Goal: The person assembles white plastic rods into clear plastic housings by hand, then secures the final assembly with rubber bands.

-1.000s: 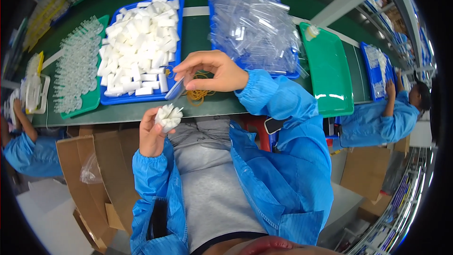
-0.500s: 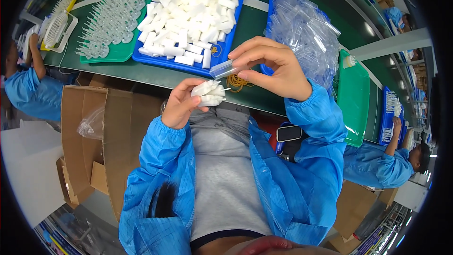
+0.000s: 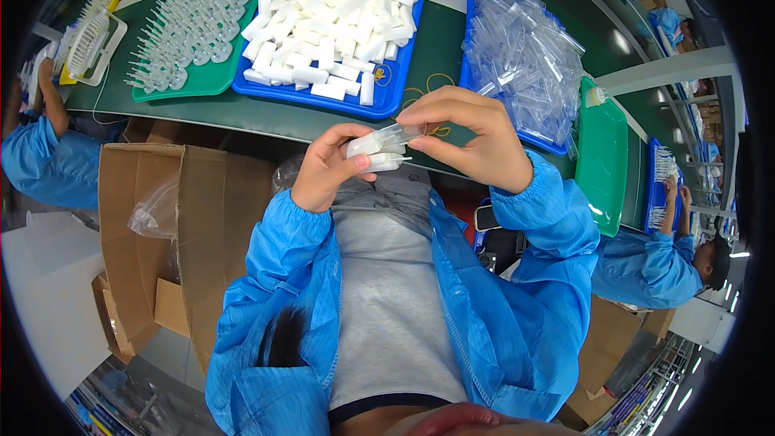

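Observation:
My left hand (image 3: 321, 171) is closed round several white plastic pieces (image 3: 383, 165) with thin tips that point right. In my right hand (image 3: 478, 134), a clear plastic sleeve (image 3: 397, 136) is pinched between thumb and fingers. The sleeve's left end lies over or around the upper white piece; how far it covers it I cannot tell. Both hands are close together just off the table's near edge. Beyond them, a blue tray (image 3: 391, 108) bears a heap of white blocks (image 3: 335, 20). Rubber bands (image 3: 441, 81) lie on the table behind my right hand.
Clear sleeves (image 3: 525, 56) fill a blue tray at the right, beside a green tray (image 3: 601, 165). At the left, a green tray (image 3: 194, 90) carries clear stemmed parts (image 3: 198, 20). A cardboard box (image 3: 218, 234) stands by my left arm. Co-workers (image 3: 48, 157) sit on both sides.
My right hand has come down and brought the clear sleeve onto one of the white pieces. My left hand has shifted slightly right and up; it still grips the bunch.

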